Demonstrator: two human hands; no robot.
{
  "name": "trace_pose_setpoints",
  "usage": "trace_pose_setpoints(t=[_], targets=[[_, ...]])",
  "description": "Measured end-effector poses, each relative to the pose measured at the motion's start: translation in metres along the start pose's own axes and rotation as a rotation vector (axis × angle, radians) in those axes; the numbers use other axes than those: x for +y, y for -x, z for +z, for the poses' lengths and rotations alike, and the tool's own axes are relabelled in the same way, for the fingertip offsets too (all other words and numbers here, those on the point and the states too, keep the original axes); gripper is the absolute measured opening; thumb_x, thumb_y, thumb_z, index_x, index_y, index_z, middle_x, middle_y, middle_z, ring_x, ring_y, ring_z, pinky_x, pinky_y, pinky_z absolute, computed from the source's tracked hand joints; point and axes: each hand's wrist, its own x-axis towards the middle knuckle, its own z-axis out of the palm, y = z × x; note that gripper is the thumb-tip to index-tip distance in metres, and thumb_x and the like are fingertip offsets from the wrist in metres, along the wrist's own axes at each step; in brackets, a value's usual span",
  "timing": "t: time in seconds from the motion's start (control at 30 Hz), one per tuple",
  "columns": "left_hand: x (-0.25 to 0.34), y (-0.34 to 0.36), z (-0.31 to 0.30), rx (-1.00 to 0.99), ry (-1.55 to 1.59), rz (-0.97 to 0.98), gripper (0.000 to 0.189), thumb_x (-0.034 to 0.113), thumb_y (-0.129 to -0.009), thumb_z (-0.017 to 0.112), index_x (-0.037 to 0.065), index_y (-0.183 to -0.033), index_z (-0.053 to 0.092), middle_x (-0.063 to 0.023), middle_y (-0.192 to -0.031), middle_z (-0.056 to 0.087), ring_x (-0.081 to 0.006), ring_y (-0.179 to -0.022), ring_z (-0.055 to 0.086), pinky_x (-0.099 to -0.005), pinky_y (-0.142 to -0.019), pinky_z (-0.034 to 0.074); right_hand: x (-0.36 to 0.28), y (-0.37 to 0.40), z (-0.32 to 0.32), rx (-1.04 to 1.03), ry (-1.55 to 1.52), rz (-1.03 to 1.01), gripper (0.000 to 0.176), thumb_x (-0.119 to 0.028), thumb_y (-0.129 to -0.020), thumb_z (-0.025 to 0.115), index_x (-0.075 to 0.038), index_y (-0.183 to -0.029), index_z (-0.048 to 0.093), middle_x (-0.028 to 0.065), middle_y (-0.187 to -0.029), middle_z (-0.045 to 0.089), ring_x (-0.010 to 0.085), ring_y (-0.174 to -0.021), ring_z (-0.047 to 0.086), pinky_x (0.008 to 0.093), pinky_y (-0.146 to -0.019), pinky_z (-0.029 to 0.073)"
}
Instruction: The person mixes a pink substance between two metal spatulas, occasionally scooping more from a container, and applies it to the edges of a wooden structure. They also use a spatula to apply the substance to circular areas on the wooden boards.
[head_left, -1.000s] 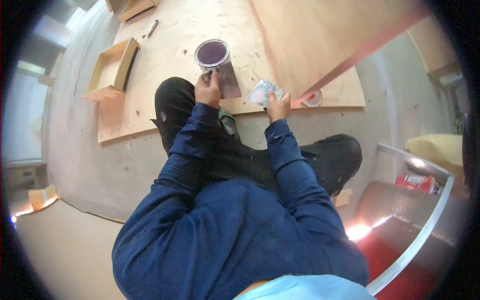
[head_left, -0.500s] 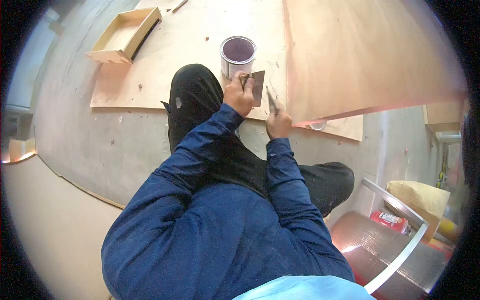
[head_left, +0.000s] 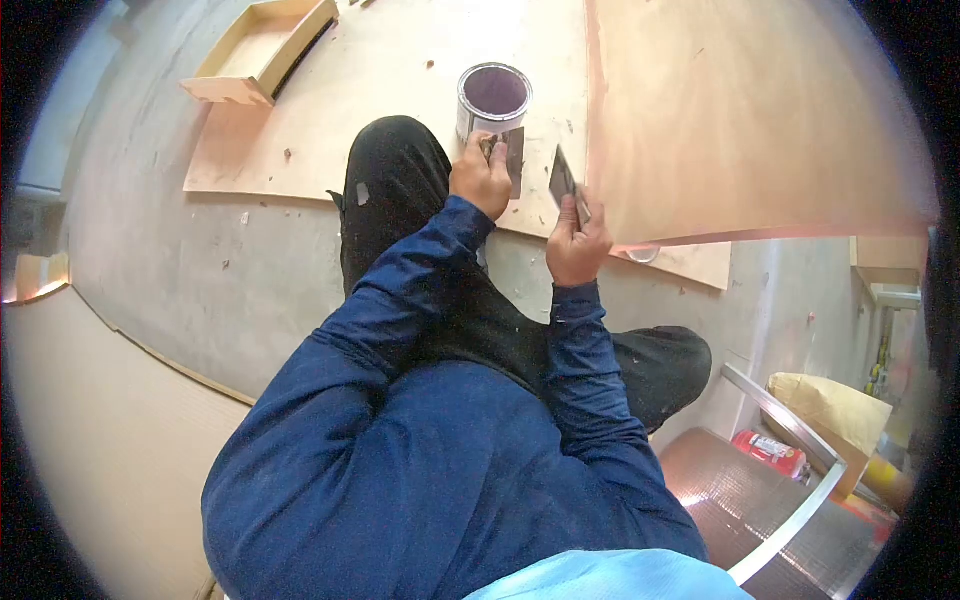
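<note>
My left hand (head_left: 482, 180) is closed around a putty knife (head_left: 516, 162), its flat grey blade standing up to the right of the fingers. Just beyond that hand is an open paint can (head_left: 497, 95) with a purplish inside and a pale label. In my right hand (head_left: 578, 240) I grip a second putty knife (head_left: 562, 176), whose dark blade points up and tilts left. A gap separates the two blades. The right hand is close to the lower left corner of a large wooden panel (head_left: 740, 120).
A plywood sheet (head_left: 370, 60) lies on the grey floor (head_left: 290, 280), with a wooden drawer (head_left: 262, 50) at far left. A round lid (head_left: 642, 254) pokes out below the panel. At lower right are a metal frame (head_left: 790, 530), a red can (head_left: 770, 452) and a paper bag (head_left: 830, 412).
My right hand has moved slightly right and turned its putty knife so more of the blade's face shows. The left hand stays beside the can. The view has shifted a little.
</note>
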Motion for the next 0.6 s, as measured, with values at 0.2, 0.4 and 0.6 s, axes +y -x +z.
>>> trace_pose_setpoints(t=[0.2,0.4,0.6], targets=[[0.000,-0.001,0.004,-0.087,0.033,-0.065,0.021,0.019,-0.093,0.055,0.003,-0.107,0.055,-0.0222,-0.090,0.067,-0.0395,-0.087,0.066,-0.0433,-0.074,0.051,0.050,0.021,0.012,-0.367,0.155,-0.027,0.022,-0.004,-0.087,0.061,0.000,-0.109,0.059,0.0219,-0.087,0.068,0.0335,-0.081,0.069,0.0397,-0.072,0.053],[-0.005,-0.001,-0.002,-0.007,-0.010,-0.030,0.024,0.019,-0.093,0.056,0.001,-0.109,0.056,-0.0220,-0.087,0.067,-0.0374,-0.083,0.067,-0.0411,-0.073,0.051,-0.014,-0.002,-0.007,-0.146,0.037,0.055,0.019,-0.001,-0.087,0.059,0.000,-0.106,0.059,0.0231,-0.091,0.067,0.0329,-0.086,0.069,0.0376,-0.074,0.053],[-0.014,-0.005,0.002,-0.006,0.078,-0.037,0.025,0.019,-0.092,0.058,-0.002,-0.107,0.057,-0.0207,-0.089,0.068,-0.0322,-0.082,0.068,-0.0380,-0.074,0.051,0.024,0.024,0.012,-0.245,-0.028,-0.130,0.021,0.003,-0.086,0.057,-0.003,-0.106,0.060,0.0228,-0.099,0.066,0.0355,-0.092,0.066,0.0395,-0.077,0.051]])
